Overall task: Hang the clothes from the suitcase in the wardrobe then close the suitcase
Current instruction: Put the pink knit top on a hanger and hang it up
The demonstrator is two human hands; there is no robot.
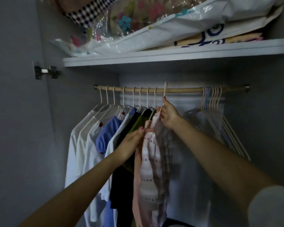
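I had my right hand (168, 116) raised to the neck of the pale pink plastic hanger (165, 90), its fingers (164, 100) pinching the stem just under the hook; the hook stood at the light wooden rail (179, 90), its tip poking above the rod, though I could not tell whether it had seated over it or only leaned against the front; my left hand (132, 144) gripped the shoulder of the pink knitted top with rows of small eyelets (150, 161), thumb and fingers closed on the fabric where it met the hanger's arm; the top hung between the olive green shirt (138, 124) on its left and a greyish checked garment (168, 145) just behind it on the right, well apart from the bunch of bare pink and blue hangers (211, 99) at the far end; to do this well, I judged, the hook should drop fully over the rod before either hand let go, and the left hand should keep the knit steady, since a loose knit looked likely to slide off a smooth arm; a small nudge rightward would give it room beside the green shirt; the suitcase was out of sight, so closing it remained to be done; above, the white shelf (170, 55) carried bagged bedding in clear plastic (138, 27).
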